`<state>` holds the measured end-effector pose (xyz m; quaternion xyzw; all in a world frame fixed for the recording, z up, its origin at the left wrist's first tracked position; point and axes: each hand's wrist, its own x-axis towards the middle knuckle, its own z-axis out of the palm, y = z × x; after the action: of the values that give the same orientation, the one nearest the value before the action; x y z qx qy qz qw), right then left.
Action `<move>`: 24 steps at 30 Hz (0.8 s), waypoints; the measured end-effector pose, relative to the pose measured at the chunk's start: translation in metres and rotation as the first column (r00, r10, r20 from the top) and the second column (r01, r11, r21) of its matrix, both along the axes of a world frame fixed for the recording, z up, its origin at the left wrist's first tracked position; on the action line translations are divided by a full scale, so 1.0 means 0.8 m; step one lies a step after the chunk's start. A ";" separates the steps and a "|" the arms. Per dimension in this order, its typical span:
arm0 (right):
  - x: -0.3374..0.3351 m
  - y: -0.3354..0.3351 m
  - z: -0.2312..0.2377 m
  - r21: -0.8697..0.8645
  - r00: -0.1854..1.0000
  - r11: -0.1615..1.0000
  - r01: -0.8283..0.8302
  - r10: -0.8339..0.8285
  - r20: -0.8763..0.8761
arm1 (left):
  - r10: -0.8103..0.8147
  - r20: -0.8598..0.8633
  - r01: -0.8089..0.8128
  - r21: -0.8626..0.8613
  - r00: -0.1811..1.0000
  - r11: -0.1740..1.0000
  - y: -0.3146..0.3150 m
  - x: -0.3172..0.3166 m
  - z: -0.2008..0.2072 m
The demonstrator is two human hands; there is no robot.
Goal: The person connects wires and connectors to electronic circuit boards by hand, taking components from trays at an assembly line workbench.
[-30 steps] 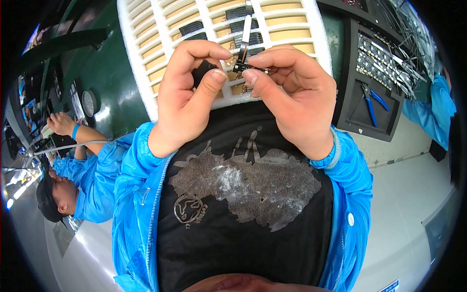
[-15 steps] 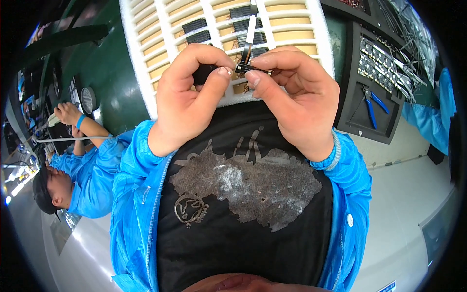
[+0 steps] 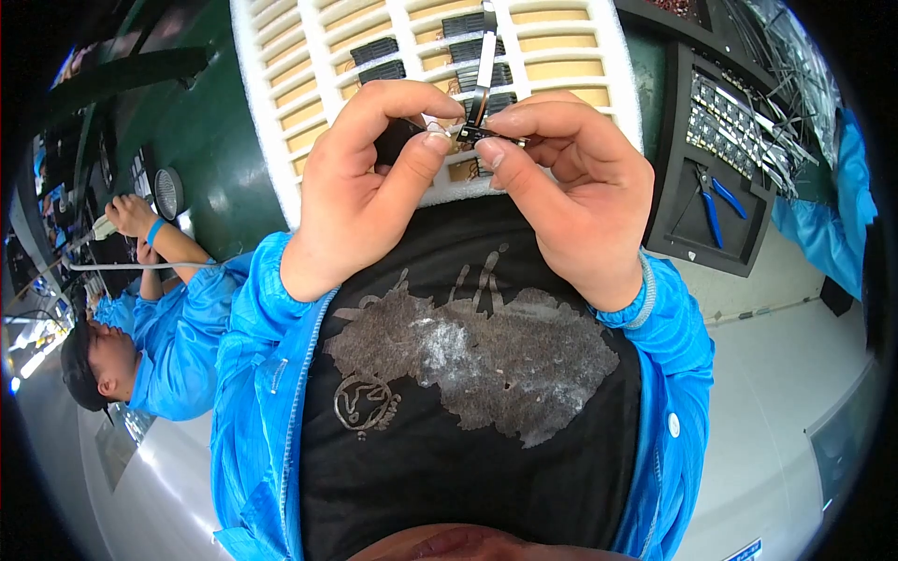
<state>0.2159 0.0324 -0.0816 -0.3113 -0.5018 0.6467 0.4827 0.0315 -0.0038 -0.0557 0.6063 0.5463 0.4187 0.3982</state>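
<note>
We've got a slim black electronic part (image 3: 477,136), long black-and-white strip (image 3: 485,65) running off it, pinched in our right hand (image 3: 585,182), over the white foam compartment tray (image 3: 281,168). Left hand (image 3: 360,182): fingers curled narrow round a dark flat piece (image 3: 395,142) (can't tell whether the tips grip anything).

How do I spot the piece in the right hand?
Find the white foam tray with slotted compartments, then the bare right hand at its near edge. Pinched there is a slim black part; unlike the black pieces in the tray, it shows a flat white-and-black strip.
</note>
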 end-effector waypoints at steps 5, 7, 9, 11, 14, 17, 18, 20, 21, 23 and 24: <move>0.004 0.000 -0.003 -0.010 1.000 1.000 0.019 -0.019 -0.015 | -0.044 -0.063 0.047 0.057 0.997 0.997 0.005 0.002 -0.001; -0.002 -0.001 -0.001 -0.007 1.000 1.000 0.008 -0.008 -0.012 | -0.049 -0.064 0.051 0.019 0.997 0.999 0.000 -0.005 0.000; -0.003 -0.001 0.000 -0.019 1.000 1.000 0.001 -0.001 -0.012 | -0.064 -0.068 0.063 -0.022 0.996 0.998 -0.001 -0.008 -0.001; -0.001 -0.001 -0.001 -0.029 1.000 1.000 0.004 -0.005 -0.010 | -0.090 -0.035 0.089 -0.029 0.995 0.996 0.002 -0.008 -0.004; 0.003 0.000 -0.001 -0.054 1.000 0.999 0.005 -0.005 0.001 | -0.102 0.150 0.121 -0.129 0.983 0.984 0.003 -0.009 -0.005; 0.002 0.000 0.000 -0.072 1.000 0.997 0.007 -0.007 0.003 | -0.100 0.206 0.134 -0.161 0.973 0.978 0.004 -0.011 -0.002; 0.001 0.000 0.000 -0.073 1.000 0.997 0.017 -0.017 -0.004 | -0.097 0.205 0.131 -0.160 0.974 0.978 0.005 -0.013 -0.001; 0.002 0.000 0.000 -0.072 1.000 0.997 0.016 -0.016 0.006 | -0.094 0.236 0.144 -0.203 0.967 0.968 0.007 -0.016 0.001; 0.003 0.000 0.000 -0.071 1.000 0.997 0.018 -0.017 0.017 | -0.090 0.236 0.139 -0.202 0.968 0.969 0.007 -0.017 0.001; 0.002 0.000 0.000 -0.072 1.000 0.997 0.013 -0.012 0.018 | -0.071 0.259 0.138 -0.255 0.963 0.957 0.006 -0.018 -0.001; 0.002 0.000 -0.001 -0.075 1.000 0.997 0.014 -0.013 0.021 | -0.066 0.260 0.134 -0.254 0.963 0.958 0.006 -0.017 -0.001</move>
<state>0.2179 0.0326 -0.0824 -0.3393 -0.4801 0.6585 0.4699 0.0181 0.0009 -0.0564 0.5165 0.5123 0.3921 0.5630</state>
